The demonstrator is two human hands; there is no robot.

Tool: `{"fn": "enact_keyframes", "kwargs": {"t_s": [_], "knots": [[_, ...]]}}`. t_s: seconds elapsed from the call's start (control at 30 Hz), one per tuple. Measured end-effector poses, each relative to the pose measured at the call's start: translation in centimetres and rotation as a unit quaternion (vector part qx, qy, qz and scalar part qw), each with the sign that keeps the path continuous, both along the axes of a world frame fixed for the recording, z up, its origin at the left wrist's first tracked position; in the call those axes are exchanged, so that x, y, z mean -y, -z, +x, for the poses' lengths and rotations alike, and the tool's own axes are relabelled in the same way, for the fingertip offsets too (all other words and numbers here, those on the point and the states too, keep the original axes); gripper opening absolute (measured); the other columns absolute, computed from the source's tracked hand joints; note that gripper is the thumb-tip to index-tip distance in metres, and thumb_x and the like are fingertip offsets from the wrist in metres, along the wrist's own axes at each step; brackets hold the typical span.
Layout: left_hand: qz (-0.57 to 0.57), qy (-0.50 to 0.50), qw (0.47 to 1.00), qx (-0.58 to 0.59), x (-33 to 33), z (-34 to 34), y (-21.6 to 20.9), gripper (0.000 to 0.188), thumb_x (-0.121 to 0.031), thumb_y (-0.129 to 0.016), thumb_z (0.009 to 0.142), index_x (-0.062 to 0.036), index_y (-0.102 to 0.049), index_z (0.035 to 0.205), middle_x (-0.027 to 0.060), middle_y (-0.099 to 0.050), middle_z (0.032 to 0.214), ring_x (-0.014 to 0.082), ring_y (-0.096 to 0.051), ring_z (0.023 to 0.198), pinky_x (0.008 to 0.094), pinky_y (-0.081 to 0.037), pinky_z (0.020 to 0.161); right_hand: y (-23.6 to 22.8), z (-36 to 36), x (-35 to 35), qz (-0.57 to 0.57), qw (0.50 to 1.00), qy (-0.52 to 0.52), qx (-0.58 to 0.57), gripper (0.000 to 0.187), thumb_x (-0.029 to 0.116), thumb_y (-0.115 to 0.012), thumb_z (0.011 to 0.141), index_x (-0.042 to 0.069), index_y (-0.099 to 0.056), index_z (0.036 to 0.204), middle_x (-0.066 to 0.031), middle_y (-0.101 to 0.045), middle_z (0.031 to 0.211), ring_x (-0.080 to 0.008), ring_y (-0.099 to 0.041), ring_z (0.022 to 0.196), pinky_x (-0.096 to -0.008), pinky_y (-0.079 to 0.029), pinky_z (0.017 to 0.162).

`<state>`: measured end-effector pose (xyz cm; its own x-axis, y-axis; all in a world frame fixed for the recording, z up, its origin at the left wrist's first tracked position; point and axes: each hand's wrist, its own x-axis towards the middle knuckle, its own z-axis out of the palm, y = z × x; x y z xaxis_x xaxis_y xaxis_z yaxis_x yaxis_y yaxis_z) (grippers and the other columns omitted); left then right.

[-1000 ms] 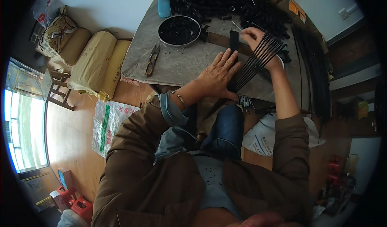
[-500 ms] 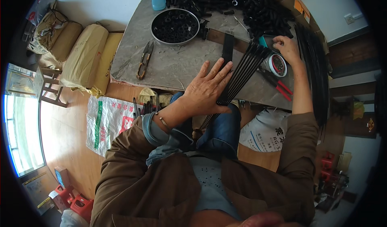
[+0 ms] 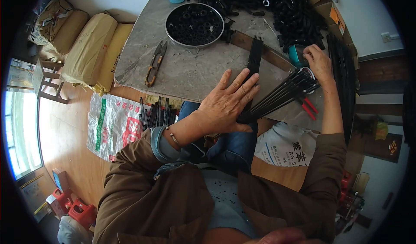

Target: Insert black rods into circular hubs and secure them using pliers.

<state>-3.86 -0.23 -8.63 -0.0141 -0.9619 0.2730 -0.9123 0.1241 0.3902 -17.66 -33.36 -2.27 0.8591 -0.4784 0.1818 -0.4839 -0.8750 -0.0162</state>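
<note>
Head view shows the left hand (image 3: 229, 101) palm down, fingers spread and unclenched, over a flat row of black rods (image 3: 255, 55) at the edge of the table (image 3: 190, 75), while a bundle of black rods (image 3: 279, 96) slants from beside its thumb toward the right hand (image 3: 320, 64). That hand's bent fingers are at a teal box (image 3: 297, 55) (whether they grasp anything, I cannot tell).
</note>
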Motion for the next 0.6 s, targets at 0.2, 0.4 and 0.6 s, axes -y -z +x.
{"fn": "enact_keyframes", "kwargs": {"t_s": [0.2,0.4,0.6], "knots": [[-0.003,-0.005,1.000,0.013,0.1,0.1,-0.1,0.097,-0.070,-0.061,0.071,-0.0062,-0.042,0.141,0.0137,-0.024,0.153,0.0316,-0.013,0.145,0.0551,-0.007,0.115,-1.5,-0.6,0.6,-0.062,0.997,-0.049,0.016,0.009,0.011,-0.065,0.081,0.006,-0.059,0.087,-0.0060,-0.060,0.089,-0.0283,-0.061,0.085,-0.0368,-0.048,0.072],[-0.002,0.003,1.000,-0.017,0.1,0.1,-0.1,0.105,-0.067,-0.068,0.066,-0.0041,-0.036,0.143,0.0133,-0.021,0.155,0.0319,-0.013,0.145,0.0546,-0.008,0.116,-2.2,0.0,-0.4,-0.132,0.986,-0.062,0.078,0.009,0.009,-0.065,0.081,0.007,-0.062,0.090,-0.0059,-0.062,0.089,-0.0275,-0.062,0.083,-0.0355,-0.049,0.070],[0.001,0.002,1.000,0.001,0.1,0.3,-0.1,0.108,-0.070,-0.065,0.066,-0.0048,-0.032,0.145,0.0167,-0.022,0.154,0.0344,-0.013,0.145,0.0553,-0.007,0.115,0.6,5.6,-9.0,0.100,0.981,-0.108,0.127,0.012,0.009,-0.061,0.084,0.009,-0.068,0.093,-0.0041,-0.066,0.089,-0.0254,-0.065,0.075,-0.0334,-0.050,0.064]]}}
